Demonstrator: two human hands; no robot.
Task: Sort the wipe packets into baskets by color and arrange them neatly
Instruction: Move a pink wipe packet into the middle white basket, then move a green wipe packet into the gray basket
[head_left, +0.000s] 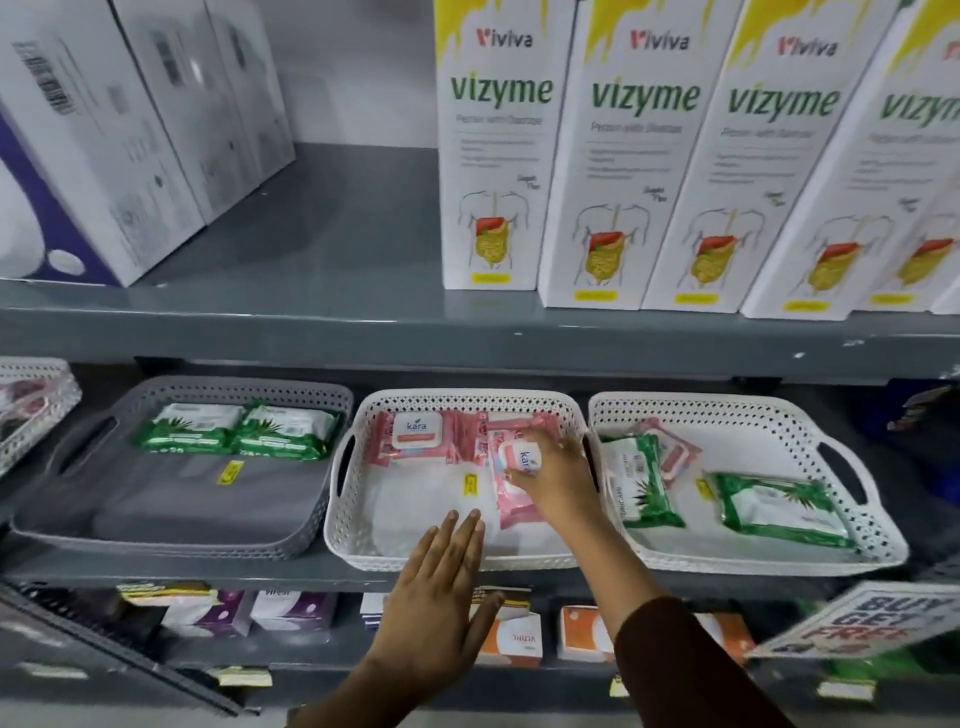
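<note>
**Pink packets in the middle basket, mixed packets on the right**

Three baskets stood side by side on the grey shelf (363, 569). The grey basket (62, 525) on the left held two green wipe packets (239, 431) lying next to each other along its back wall. The middle white basket (358, 540) held pink wipe packets: one (415, 434) lay flat at the back left with its "kara" label facing up, and another pink packet (511, 493) lay lengthwise along the right side.

The right hand (558, 480) rested on top of that lengthwise packet, fingers bent down over its label end; whether it was gripping the packet or only pressing it could not be told. The left hand (441, 592) was flat and released, fingers straight and together, hovering over the front rim of the middle basket and holding nothing.

The right white basket (878, 545) contained a mix. A green packet (641, 480) lay at its left side, with a pink packet (672, 452) partly tucked behind it, and another green packet (784, 509) lay apart toward the front right.

On the shelf above stood a row of tall white "vizyme" boxes (493, 156), and white boxes (104, 130) stood at the far left.
</note>
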